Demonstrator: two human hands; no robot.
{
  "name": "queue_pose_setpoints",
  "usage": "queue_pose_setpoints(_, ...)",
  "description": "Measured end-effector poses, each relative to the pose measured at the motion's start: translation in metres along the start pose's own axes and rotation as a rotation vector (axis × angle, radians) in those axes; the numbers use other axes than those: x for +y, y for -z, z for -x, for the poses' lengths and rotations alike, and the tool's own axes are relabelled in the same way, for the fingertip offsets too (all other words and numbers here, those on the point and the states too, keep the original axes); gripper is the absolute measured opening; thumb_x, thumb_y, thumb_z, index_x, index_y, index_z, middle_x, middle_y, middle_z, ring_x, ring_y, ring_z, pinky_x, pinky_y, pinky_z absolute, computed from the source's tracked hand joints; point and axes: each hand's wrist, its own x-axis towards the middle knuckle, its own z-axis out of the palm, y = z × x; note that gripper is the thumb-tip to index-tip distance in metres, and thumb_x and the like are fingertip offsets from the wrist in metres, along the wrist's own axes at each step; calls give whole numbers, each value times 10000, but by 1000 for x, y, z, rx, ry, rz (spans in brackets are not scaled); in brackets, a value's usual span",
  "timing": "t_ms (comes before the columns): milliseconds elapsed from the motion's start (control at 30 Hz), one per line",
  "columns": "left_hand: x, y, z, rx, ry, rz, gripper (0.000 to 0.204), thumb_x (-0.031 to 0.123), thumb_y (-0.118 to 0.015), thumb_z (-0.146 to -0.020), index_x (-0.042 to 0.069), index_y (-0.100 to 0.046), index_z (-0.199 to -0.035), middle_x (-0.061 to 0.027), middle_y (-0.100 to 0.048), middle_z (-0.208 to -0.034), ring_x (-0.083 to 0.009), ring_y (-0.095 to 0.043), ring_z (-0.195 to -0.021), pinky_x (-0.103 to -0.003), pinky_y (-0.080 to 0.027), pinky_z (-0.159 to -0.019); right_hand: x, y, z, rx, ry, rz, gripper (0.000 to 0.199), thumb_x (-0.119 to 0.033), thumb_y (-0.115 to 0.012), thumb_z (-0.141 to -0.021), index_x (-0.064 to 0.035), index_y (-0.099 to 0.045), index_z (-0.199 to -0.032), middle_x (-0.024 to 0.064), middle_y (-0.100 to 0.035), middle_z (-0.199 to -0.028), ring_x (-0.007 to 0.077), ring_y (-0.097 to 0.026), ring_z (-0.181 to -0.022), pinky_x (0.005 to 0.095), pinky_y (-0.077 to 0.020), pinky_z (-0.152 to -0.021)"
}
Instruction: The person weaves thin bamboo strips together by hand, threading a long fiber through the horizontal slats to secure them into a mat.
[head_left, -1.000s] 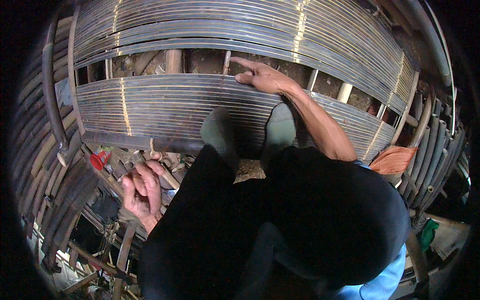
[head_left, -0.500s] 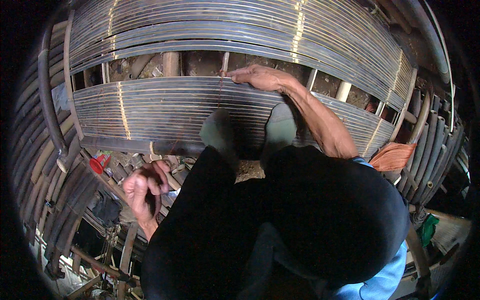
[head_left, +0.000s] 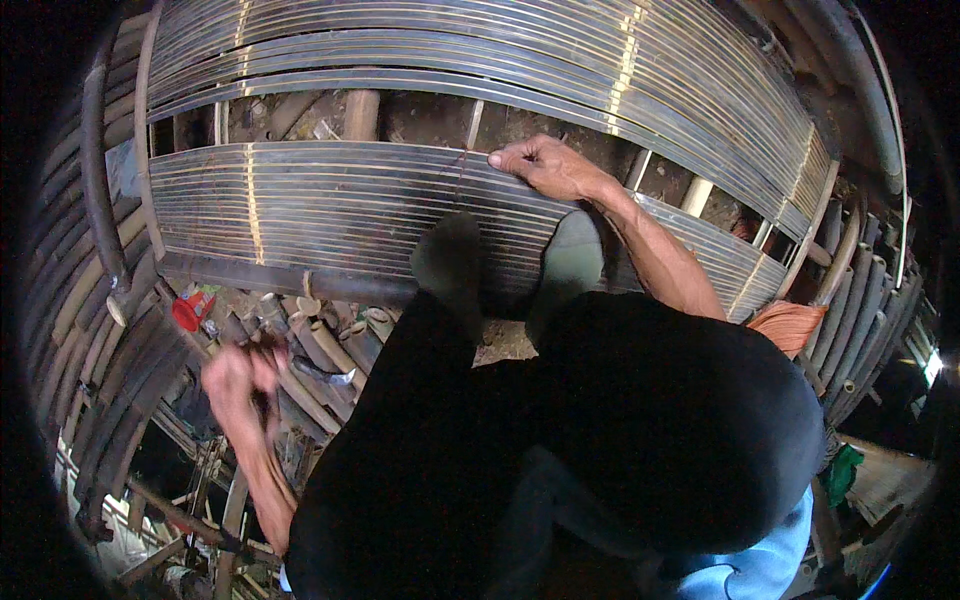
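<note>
A lower panel of long dark slats (head_left: pixel 350 200) with pale edges lies crosswise before me, and both my feet in grey socks rest on it. My right hand (head_left: pixel 550 167) sits at its far edge, thumb and fingers closed together at the top slat. Just left of that thumb, a thin dark-red thread (head_left: pixel 460 166) crosses the slats. My left hand (head_left: pixel 243 378) is off to the near left, beyond the panel's near edge. Its fingers are curled and smeared by motion, and whatever they hold is too small to make out.
A second slatted panel (head_left: pixel 420 55) lies farther off, across a gap with crossbars. Dark bamboo poles (head_left: pixel 75 260) are stacked at the left, with more at the right. An orange fibre bundle (head_left: pixel 785 325) lies right. A red plastic piece (head_left: pixel 192 310) and cut bamboo pieces (head_left: pixel 325 350) lie near left.
My left hand has swung left and slightly down. My right hand has shifted a little right along the far slat, away from the thread, and the view has tilted slightly.
</note>
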Motion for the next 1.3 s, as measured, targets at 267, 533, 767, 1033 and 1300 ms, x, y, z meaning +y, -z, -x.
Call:
queue_pose_setpoints(267,-72,24,-9,194,144,525,364,297,-522,-1070,92,-513,-769,-7,-410,-641,-160,-427,-628,-372,-439,-810,-17,-8,9,163,49,248,420,-458,-542,-1007,-119,-751,-1140,185,-737,-1056,383,-696,-994,445,-527,-896)
queue_pose_setpoints(533,-156,197,149,730,676,-26,277,287,-677,-972,61,-569,-854,-167,-695,-1015,-304,-658,-1042,-451,-487,-993,2,-4,1,87,73,168,451,-488,-529,-1009,-121,-745,-1158,201,-736,-1033,379,-699,-986,455,-526,-897)
queue_pose_setpoints(767,-155,214,163,616,566,-949,269,248,-719,-924,2,-668,-1019,-135,-723,-917,-231,-696,-888,-375,-520,-806,-4,-4,-2,37,104,210,482,-501,-504,-1010,-118,-716,-1211,207,-730,-1082,399,-690,-1032,477,-515,-939)
queue_pose_setpoints(1033,-73,129,-60,578,-203,-1037,291,239,-734,-882,-29,-722,-993,-195,-711,-869,-326,-698,-808,-387,-541,-785,-88,30,13,99,142,474,414,-403,-604,-991,-44,-685,-1179,221,-715,-1045,392,-690,-950,455,-525,-848)
queue_pose_setpoints(1300,-81,157,-251,469,-670,-1074,420,264,-673,-899,-27,-628,-1199,-243,-600,-1229,-429,-518,-1220,-508,-382,-1067,-171,54,14,235,76,571,414,-372,-637,-979,4,-673,-1147,276,-684,-891,418,-675,-836,488,-499,-751)
